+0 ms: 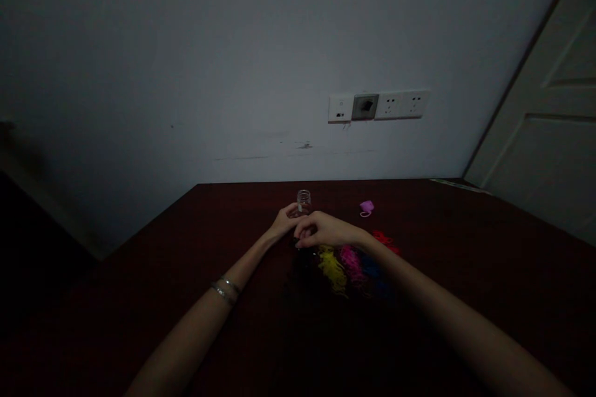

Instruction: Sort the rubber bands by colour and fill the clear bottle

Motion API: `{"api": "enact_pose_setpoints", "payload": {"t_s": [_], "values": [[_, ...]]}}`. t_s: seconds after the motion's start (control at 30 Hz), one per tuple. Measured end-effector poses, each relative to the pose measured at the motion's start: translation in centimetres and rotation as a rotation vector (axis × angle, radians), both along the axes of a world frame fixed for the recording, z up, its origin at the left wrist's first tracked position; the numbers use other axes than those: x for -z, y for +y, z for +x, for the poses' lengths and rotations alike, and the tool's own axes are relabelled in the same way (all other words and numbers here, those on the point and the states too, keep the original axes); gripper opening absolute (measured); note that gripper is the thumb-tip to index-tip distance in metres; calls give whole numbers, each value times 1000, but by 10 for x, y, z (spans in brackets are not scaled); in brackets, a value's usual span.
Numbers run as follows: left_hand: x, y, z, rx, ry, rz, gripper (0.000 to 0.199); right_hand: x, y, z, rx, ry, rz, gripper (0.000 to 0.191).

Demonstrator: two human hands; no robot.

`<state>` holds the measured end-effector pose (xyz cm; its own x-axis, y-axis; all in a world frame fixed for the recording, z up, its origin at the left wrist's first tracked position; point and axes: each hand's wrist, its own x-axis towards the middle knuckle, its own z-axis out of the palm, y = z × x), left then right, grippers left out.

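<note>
My left hand (285, 221) is closed around the lower part of a small clear glass jar (304, 197), which stands upright with its threaded mouth uncovered. Just in front of the jar, my right hand (321, 229) is pinched, its fingertips pointing down and left. Something small and dark shows at those fingertips, too dim to name. Below and right of this hand lie loose piles of thin, curly bands or strings: yellow (333, 270), pink (352, 263), blue (371, 267) and red (385, 240). My right forearm partly covers the blue and red piles. A dark patch beside the yellow pile is hard to make out.
A small purple thing with a pale loop (367, 206) lies farther back on the dark red table (223, 211). The table's far edge meets a grey wall (186, 74) with a row of sockets (379, 105). A white door (554, 118) stands at right.
</note>
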<state>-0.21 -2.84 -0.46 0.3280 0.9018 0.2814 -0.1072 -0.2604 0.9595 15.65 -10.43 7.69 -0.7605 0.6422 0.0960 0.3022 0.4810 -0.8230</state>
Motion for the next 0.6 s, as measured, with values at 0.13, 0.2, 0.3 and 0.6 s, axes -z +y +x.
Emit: {"api": "enact_pose_setpoints", "payload": {"t_s": [0.13,0.2,0.3,0.6], "values": [[-2,-1,2,11,-25,2,49,-9,9,13,101,71,33,19],[-2,-1,3,8,-29,6,48,-15,15,20,139,111,60,19],[-2,-3,3,14,-19,7,47,-23,28,27,192,164,96,17],[-4,-7,6,14,2,-1,45,-33,64,22,352,204,181,20]]}}
